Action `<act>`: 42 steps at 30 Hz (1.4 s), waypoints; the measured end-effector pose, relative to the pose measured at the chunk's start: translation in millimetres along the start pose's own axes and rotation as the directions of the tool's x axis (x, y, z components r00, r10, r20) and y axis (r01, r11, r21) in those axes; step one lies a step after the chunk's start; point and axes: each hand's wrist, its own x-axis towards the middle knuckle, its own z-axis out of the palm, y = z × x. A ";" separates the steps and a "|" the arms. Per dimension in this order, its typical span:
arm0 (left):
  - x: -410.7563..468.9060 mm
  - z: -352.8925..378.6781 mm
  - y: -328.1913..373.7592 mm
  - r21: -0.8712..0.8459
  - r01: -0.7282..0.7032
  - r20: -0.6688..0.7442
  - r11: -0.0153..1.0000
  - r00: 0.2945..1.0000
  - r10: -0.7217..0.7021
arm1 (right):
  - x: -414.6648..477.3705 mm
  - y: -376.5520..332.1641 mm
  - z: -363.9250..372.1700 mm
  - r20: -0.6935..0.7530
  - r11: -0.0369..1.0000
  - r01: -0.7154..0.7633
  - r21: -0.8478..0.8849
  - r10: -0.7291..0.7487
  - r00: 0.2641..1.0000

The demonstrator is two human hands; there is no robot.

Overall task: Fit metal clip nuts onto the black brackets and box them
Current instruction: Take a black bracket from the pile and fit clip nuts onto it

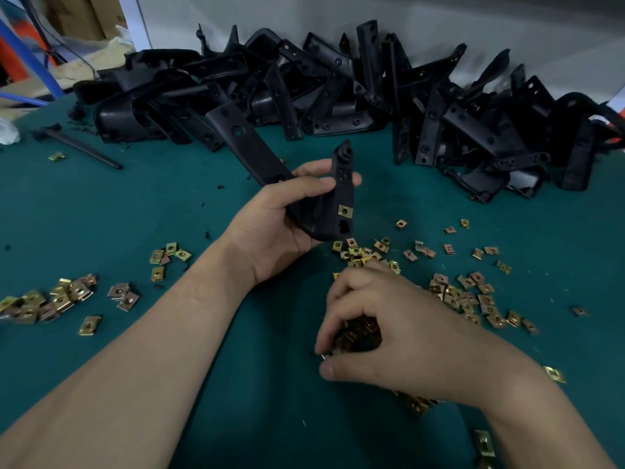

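No text, label, brand, number or sign can be read anywhere, whether on the black brackets (338,89), the clip nuts (466,296), the green tabletop (169,204) or the cardboard boxes (84,15) behind.

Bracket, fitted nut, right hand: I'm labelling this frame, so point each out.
Bracket (326,214): head view, lower bend.
Fitted nut (345,210): head view, brass face.
Right hand (399,333): head view, back of hand, gripping loose nuts (358,333).
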 end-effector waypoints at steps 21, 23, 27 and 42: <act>-6.9 0.9 -4.2 0.126 0.093 0.209 0.988 0.971 -0.119 | 7.9 7.9 -14.1 -0.407 0.294 0.289 0.911 0.524 0.748; -7.6 1.3 -4.9 0.133 0.100 0.201 0.986 0.972 -0.126 | 9.7 6.3 -11.9 -0.417 0.301 0.299 0.905 0.497 0.761; -8.0 1.8 -4.8 0.153 0.097 0.206 0.983 0.970 -0.128 | 11.2 3.1 -7.7 -0.428 0.300 0.322 0.898 0.432 0.794; -9.1 3.9 -5.3 0.141 0.088 0.188 0.986 0.976 -0.114 | 11.9 5.7 -6.9 -0.452 0.257 0.374 0.891 0.427 0.783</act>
